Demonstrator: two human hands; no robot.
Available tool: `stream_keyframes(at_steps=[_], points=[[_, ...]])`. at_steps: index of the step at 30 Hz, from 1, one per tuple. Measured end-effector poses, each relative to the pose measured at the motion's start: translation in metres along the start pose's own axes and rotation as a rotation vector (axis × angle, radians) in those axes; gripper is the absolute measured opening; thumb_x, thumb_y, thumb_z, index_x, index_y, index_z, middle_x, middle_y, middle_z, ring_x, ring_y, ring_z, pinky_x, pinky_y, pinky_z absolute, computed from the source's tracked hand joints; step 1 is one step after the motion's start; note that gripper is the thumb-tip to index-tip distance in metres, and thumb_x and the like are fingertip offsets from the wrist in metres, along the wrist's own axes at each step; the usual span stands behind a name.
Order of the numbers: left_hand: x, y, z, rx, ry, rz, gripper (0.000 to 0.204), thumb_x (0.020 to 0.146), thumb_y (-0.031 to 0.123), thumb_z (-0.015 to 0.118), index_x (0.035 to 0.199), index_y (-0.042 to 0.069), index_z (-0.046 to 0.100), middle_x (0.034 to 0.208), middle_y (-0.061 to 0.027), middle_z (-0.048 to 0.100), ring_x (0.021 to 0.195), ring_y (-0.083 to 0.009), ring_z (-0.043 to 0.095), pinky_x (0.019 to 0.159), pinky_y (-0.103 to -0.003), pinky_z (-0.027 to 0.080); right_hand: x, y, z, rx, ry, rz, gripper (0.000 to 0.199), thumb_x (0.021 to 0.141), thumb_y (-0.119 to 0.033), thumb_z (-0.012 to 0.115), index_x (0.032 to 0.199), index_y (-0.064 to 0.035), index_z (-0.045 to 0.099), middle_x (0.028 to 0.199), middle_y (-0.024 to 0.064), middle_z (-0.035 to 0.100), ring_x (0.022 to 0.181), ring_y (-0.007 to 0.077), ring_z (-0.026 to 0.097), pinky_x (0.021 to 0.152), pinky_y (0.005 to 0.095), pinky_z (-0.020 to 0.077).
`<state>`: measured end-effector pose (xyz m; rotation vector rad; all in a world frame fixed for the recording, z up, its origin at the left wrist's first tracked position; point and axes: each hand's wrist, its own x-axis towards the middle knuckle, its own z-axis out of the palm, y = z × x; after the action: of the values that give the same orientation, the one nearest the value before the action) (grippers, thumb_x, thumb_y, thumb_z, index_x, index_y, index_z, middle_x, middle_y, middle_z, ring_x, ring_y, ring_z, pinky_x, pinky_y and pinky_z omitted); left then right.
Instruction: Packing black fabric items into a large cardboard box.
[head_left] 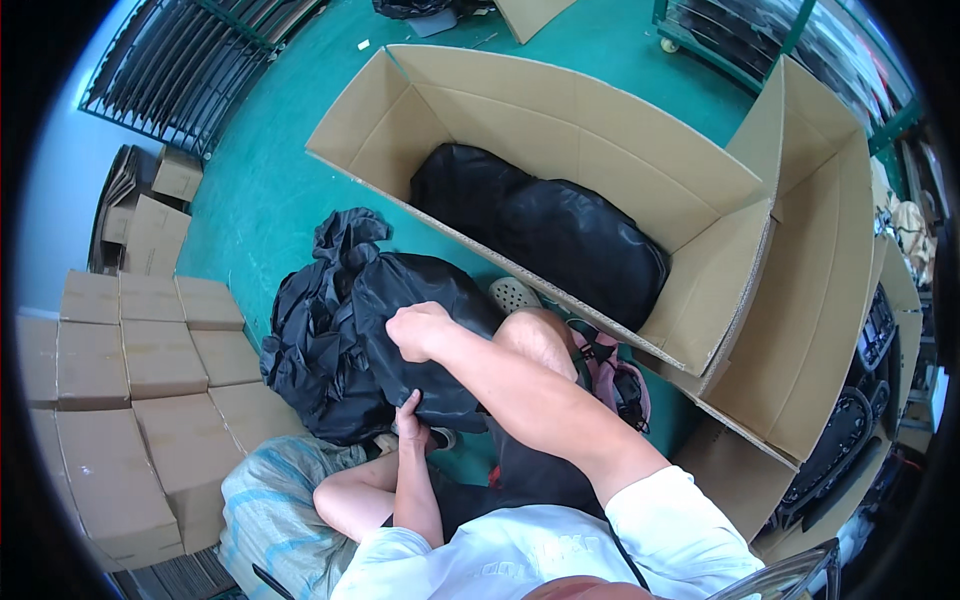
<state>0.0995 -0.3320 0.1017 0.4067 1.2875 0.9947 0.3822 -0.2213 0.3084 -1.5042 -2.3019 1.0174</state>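
While the right hand (418, 330) grips the top of a black bag (415, 340), fingers curled shut, the left hand (410, 415) pinches its lower edge beside the big cardboard box (560, 110).

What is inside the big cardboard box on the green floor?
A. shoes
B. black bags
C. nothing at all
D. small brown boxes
B: two bulging black bags lie side by side on the bottom of the big cardboard box, and nothing else shows in it.
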Motion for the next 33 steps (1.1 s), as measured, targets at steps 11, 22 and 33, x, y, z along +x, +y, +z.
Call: stream_keyframes(at_steps=[11, 22, 33], points=[[-0.028, 0.083, 0.083, -0.025, -0.116, 0.197, 0.051, 0.091, 0.02, 0.068, 0.134, -0.002, 0.054, 0.128, -0.0165, 0.064, 0.114, -0.0329, 0.064, 0.104, -0.048, 0.049, -0.006, 0.007, -0.016, 0.015, 0.045, -0.017, 0.023, 0.08, -0.013, 0.069, 0.102, -0.0082, 0.078, 0.108, 0.0115, 0.075, 0.103, 0.0275, 0.072, 0.083, 0.0382, 0.0586], [-0.059, 0.215, 0.116, -0.125, -0.235, 0.439, 0.053, 0.095, 0.025, 0.062, 0.138, -0.005, 0.051, 0.136, -0.0211, 0.059, 0.122, -0.0363, 0.06, 0.109, -0.05, 0.045, -0.013, 0.032, -0.026, 0.649, 0.532, 0.192, 0.057, 0.102, -0.048, 0.043, 0.098, 0.0031, 0.069, 0.109, 0.0291, 0.067, 0.105, 0.0455, 0.064, 0.093, 0.053, 0.049], [-0.256, 0.311, 0.102, 0.047, -0.874, 0.68, 0.084, 0.071, 0.019, 0.071, 0.146, -0.005, 0.041, 0.142, -0.0234, 0.052, 0.128, -0.0379, 0.053, 0.114, -0.049, 0.039, 0.018, 0.03, 0.008, 1.428, -0.007, 0.545, 0.094, 0.092, -0.078, 0.035, 0.15, -0.0035, 0.041, 0.157, 0.0273, 0.034, 0.145, 0.0457, 0.03, 0.114, 0.0627, 0.0252]])
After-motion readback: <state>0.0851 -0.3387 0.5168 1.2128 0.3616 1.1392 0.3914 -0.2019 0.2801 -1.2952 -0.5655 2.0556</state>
